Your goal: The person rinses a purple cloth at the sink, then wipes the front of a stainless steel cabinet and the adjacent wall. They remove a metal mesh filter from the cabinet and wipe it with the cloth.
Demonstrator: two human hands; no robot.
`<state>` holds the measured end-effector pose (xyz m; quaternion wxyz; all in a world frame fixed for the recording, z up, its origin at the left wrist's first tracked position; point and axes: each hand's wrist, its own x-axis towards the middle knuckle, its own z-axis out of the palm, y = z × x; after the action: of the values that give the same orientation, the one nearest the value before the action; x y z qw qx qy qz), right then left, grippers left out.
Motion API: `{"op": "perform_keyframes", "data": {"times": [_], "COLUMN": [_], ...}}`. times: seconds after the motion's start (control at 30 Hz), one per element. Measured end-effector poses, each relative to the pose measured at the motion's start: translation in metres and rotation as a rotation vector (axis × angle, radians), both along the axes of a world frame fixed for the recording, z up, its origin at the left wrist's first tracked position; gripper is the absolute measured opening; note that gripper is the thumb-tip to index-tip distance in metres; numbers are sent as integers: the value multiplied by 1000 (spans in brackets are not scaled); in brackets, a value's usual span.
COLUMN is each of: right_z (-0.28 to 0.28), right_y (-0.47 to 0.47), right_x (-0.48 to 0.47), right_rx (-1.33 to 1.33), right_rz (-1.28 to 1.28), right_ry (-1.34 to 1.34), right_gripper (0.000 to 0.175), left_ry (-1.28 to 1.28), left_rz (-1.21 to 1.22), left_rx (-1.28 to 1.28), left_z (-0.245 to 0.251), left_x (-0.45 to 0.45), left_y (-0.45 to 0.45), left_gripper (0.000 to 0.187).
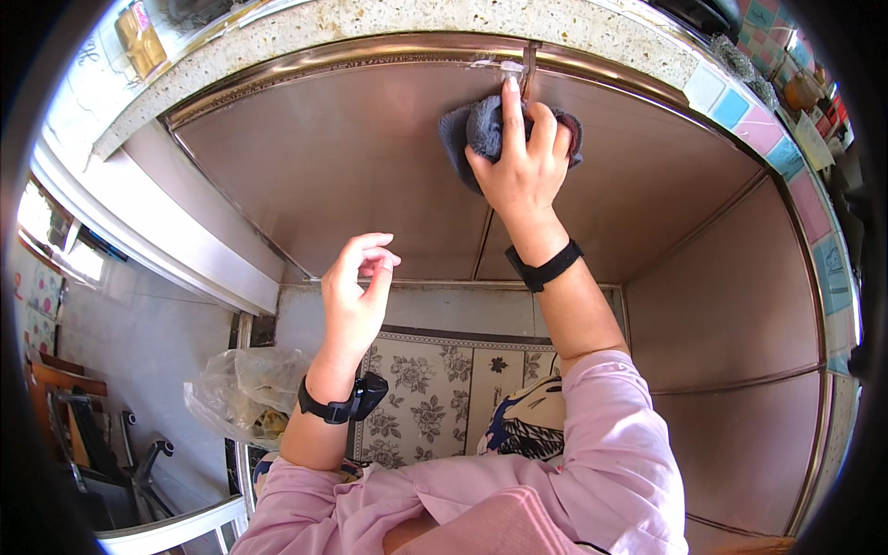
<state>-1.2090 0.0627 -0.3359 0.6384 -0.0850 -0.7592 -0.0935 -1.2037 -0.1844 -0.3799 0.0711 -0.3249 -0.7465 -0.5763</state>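
My right hand point(524, 156) presses a bunched dark grey cloth point(461, 139) against the brownish cabinet doors point(319, 159), close to where they meet. Its index finger reaches up past the cloth to a whitish, partly clear patch point(512, 68) at the top corner of the left door. What the patch is made of, I cannot tell. My left hand point(357, 291) hangs in the air before the left door, loosely curled with nothing in it. Black straps circle both wrists; the left strap bears a small black device point(370, 397).
Above the doors runs a speckled stone countertop edge point(388, 22). A flower-patterned mat point(423, 388) lies below, beside a clear plastic bag point(239, 388). More cabinet panels point(728, 277) stand at right. A white door frame point(173, 215) and a wheeled chair base point(142, 472) are at left.
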Motion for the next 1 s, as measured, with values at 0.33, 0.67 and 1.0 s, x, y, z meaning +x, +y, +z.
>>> {"op": "perform_keyframes", "data": {"times": [0.33,0.67,1.0], "right_z": [2,3,4], "right_y": [-2,-2,-4], "right_x": [2,1,4], "right_rx": [-32,-34,-34], "right_rz": [-33,-59,-46], "right_ry": [-27,-45,-57], "right_gripper": [86,88,90], "left_ry": [-32,-64,-66], "left_rz": [-11,-16,-20], "left_rx": [12,50,75], "left_z": [-1,2,4], "left_x": [-1,-2,-4], "left_y": [-2,-3,-8], "left_gripper": [20,22,23]}}
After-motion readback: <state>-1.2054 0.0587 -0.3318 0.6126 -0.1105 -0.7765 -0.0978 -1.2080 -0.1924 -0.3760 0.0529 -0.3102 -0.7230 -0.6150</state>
